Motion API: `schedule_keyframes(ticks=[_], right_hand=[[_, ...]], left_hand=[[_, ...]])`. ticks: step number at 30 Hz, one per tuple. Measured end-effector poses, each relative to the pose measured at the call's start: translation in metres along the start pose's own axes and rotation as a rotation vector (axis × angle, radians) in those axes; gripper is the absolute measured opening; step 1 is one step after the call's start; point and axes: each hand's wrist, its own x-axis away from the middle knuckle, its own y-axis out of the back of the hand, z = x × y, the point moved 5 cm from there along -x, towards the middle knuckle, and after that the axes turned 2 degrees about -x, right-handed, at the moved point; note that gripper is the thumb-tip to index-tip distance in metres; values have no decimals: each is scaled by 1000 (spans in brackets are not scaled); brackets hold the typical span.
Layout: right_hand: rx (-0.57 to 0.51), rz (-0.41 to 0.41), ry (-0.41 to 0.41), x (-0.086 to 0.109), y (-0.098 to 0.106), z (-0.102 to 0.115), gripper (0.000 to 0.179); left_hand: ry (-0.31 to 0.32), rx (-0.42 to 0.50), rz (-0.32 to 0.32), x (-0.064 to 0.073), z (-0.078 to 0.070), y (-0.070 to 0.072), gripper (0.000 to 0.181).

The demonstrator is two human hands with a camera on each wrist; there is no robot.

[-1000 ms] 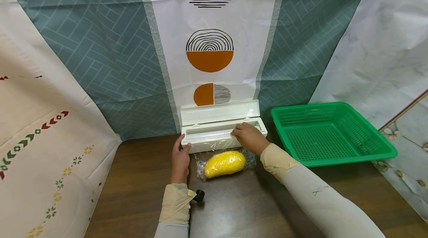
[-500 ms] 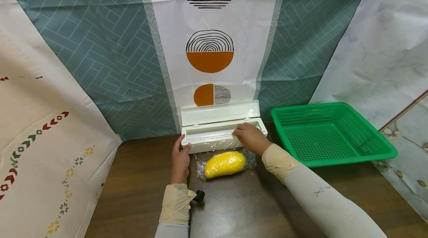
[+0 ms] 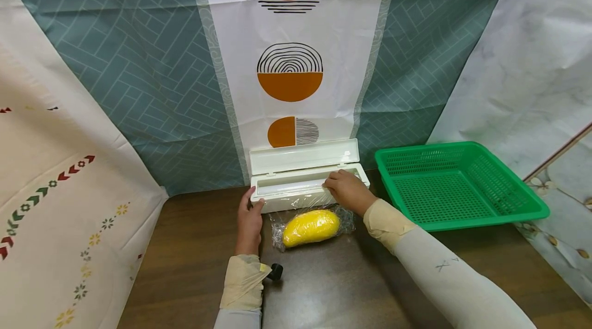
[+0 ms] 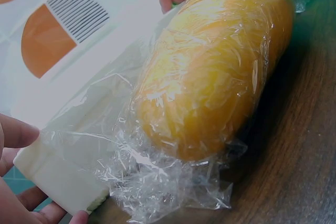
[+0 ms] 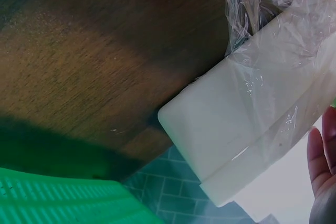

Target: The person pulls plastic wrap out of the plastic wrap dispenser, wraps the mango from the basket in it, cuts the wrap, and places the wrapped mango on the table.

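Observation:
A white cling film dispenser box (image 3: 296, 200) lies against the back cloth, its lid (image 3: 305, 157) tipped back and the film roll (image 3: 298, 185) showing inside. My left hand (image 3: 248, 223) grips its left end, thumb on the front face. My right hand (image 3: 348, 193), fingers bent, reaches over the right part of the box and pinches a small green piece (image 4: 175, 4) at its front rim. Clear film (image 5: 262, 98) runs down the box front to an oblong yellow fruit, mango-like (image 3: 311, 227), wrapped in film and lying on the table. Crumpled film (image 4: 152, 182) bunches at its ends.
A green plastic basket (image 3: 462, 185) stands to the right of the box, near my right forearm. Patterned cloths hang behind (image 3: 185, 61) and at the left (image 3: 55, 175). The brown wooden table (image 3: 333, 288) extends in front.
My right hand has shifted slightly to the right along the box. My left hand, the box and the wrapped fruit keep their places.

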Motion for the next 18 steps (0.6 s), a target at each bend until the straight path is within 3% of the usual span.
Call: schedule_keyframes(ticks=[18], right_hand=[[10,0,-8,4,-2,-6,15]], left_hand=[[-2,2,-11,2,1,-1,52]])
